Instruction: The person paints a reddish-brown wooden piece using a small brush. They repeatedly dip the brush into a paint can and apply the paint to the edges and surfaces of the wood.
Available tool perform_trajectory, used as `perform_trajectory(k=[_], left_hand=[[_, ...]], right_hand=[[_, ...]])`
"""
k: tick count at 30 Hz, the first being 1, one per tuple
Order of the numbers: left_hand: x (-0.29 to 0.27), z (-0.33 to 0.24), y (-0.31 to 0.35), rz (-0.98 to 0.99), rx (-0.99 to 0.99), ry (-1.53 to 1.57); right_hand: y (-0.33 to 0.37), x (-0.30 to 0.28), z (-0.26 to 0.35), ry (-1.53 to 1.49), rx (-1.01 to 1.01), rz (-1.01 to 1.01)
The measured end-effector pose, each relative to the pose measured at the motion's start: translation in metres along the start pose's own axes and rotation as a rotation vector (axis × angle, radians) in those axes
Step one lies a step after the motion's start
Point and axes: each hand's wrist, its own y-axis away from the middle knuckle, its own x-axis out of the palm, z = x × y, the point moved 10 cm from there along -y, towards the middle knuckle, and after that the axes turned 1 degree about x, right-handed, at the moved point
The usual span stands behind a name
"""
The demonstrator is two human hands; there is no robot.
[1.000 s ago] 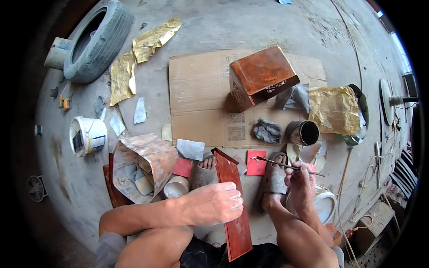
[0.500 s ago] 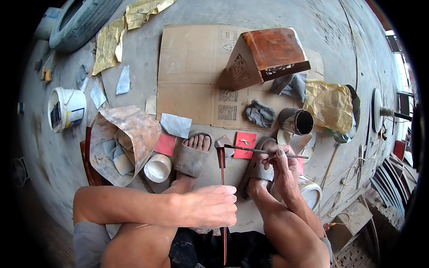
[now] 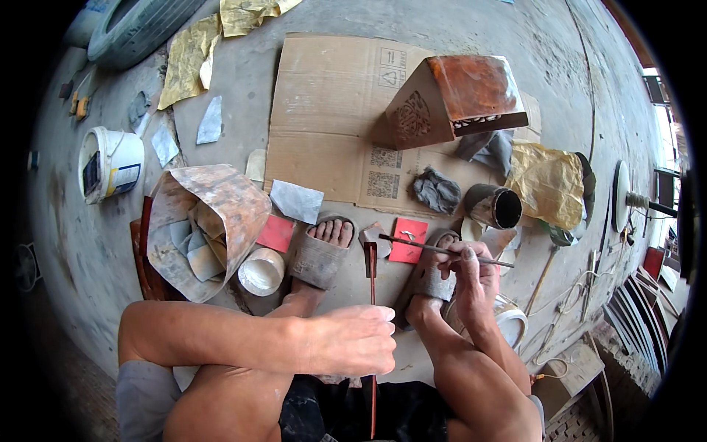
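My left hand (image 3: 355,340) is closed around a thin reddish-brown wooden piece (image 3: 373,289), held upright between my knees with its wider dark end pointing away from me. Its lower part comes out below my fist. Between the thumb and fingers of my right hand (image 3: 475,278) is a slender paintbrush (image 3: 423,244). The brush lies almost level, its dark tip just beyond and slightly right of the wooden piece's far end, apart from it. A dark paint can (image 3: 480,205) stands on the floor beyond my right hand.
Ahead, a brown house-shaped wooden box (image 3: 471,88) stands on flattened cardboard (image 3: 317,110). A grey rag (image 3: 437,190) lies near it. At left are a bent sheet holder (image 3: 221,191) with sandpaper scraps, a white tub (image 3: 261,272) and a white bucket (image 3: 125,166). Cords (image 3: 563,309) run at right.
The whole view has shifted a little. My left hand keeps its hold on the wooden piece; the brush stays in my right hand, its tilt slightly steeper.
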Motion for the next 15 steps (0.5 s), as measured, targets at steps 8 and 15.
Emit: perform_trajectory(k=[8,15], left_hand=[[-0.035,0.022,0.006,-0.29,-0.104,-0.242],[-0.11,0.02,0.038,-0.225,-0.429,-0.593]], right_hand=[[0.009,-0.062,-0.012,-0.095,-0.072,-0.322],[0.013,-0.064,-0.016,-0.183,-0.094,-0.345]])
